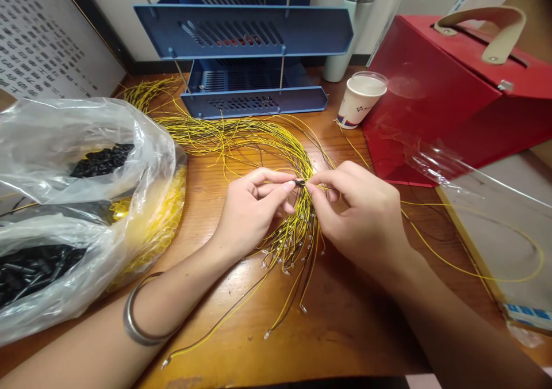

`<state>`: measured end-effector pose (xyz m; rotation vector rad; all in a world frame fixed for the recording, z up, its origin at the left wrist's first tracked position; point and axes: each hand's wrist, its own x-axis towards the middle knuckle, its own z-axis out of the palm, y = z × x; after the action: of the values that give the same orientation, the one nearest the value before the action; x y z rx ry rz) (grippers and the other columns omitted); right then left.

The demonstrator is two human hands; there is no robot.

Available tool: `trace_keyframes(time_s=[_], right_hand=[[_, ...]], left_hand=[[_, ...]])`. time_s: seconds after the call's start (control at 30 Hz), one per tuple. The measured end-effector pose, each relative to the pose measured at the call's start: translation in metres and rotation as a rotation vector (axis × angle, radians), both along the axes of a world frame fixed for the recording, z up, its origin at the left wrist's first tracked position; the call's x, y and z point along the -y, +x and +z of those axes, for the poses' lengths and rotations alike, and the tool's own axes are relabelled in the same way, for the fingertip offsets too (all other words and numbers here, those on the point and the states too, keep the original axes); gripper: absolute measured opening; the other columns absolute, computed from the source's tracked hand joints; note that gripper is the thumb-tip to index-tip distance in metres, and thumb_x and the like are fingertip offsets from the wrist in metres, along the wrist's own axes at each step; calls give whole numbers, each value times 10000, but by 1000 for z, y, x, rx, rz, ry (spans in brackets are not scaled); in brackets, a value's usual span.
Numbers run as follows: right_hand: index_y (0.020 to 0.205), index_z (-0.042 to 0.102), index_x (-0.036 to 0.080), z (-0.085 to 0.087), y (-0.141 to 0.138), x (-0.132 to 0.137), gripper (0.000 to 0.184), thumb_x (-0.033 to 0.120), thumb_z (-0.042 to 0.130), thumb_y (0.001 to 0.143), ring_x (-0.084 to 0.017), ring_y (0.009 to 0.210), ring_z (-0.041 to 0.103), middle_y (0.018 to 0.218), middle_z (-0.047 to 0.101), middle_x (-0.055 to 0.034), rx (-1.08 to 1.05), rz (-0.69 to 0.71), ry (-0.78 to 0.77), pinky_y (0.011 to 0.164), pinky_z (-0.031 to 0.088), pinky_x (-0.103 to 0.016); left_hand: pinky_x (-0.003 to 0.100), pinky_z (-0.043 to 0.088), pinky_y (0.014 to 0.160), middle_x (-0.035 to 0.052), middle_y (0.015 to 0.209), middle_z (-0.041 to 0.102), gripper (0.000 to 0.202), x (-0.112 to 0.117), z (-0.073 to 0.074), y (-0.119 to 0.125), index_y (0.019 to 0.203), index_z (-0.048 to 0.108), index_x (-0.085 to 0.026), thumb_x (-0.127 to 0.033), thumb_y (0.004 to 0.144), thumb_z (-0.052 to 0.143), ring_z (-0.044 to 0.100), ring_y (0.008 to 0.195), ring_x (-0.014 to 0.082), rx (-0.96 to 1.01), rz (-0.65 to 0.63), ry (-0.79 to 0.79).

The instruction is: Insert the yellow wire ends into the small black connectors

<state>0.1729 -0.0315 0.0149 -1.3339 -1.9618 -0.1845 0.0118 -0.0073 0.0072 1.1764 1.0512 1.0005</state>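
Between the fingertips of my left hand (259, 205) is a small black connector housing (299, 182), pinched by thumb and forefinger. My right hand (357, 205) meets it from the other side, its thumb and forefinger pressed together on a thin yellow wire (366, 190) close to the housing. Exactly how far the wire end sits in the housing is too small to tell. Beneath both hands runs a thick bundle of yellow and black wires (276, 133), curving from the back left toward me. Small clear tips (286, 271) show at the near ends of these wires.
Plastic bags (159, 130) with black pieces (103, 160) and yellow pieces (166, 222) stand at left. Behind the bundle is a blue tray rack (245, 32). A paper cup (359, 104), a pale bottle (340, 44) and a red box (414, 101) stand at the back right of the wooden table (207, 331).
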Motion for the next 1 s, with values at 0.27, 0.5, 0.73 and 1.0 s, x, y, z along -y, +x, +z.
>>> trace_keyframes(time_s=[0.27, 0.5, 0.73, 1.0], right_hand=[[782, 701, 146, -1, 0, 1, 114, 154, 601, 836, -112, 557, 503, 674, 587, -16, 46, -17, -40, 512, 372, -258], [792, 713, 143, -2, 0, 1, 139, 152, 586, 849, -116, 558, 508, 672, 582, -19, 68, -7, -40, 505, 374, -266], [791, 721, 148, -1, 1, 1, 142, 137, 592, 850, -121, 574, 542, 665, 602, -24, 40, 25, -9, 520, 403, -262], [980, 662, 135, 3, 0, 0, 189, 127, 615, 797, -156, 658, 568, 768, 628, -49, 10, 48, 0, 579, 441, -286]], left_hand=[[142, 432, 462, 1, 557, 685, 170, 0, -2, 1, 878, 693, -118, -268, 804, 724, 541, 456, 55, -52, 1, -11], [134, 423, 454, 0, 551, 677, 160, 1, 1, 1, 864, 692, -106, -247, 799, 729, 543, 456, 53, -51, 14, -5], [118, 412, 445, -15, 541, 662, 136, 2, 1, 2, 855, 683, -107, -222, 799, 729, 559, 465, 48, -23, 15, 24], [139, 438, 469, -8, 593, 683, 142, 2, -3, 2, 869, 680, -129, -251, 809, 721, 573, 487, 58, -29, 41, 73]])
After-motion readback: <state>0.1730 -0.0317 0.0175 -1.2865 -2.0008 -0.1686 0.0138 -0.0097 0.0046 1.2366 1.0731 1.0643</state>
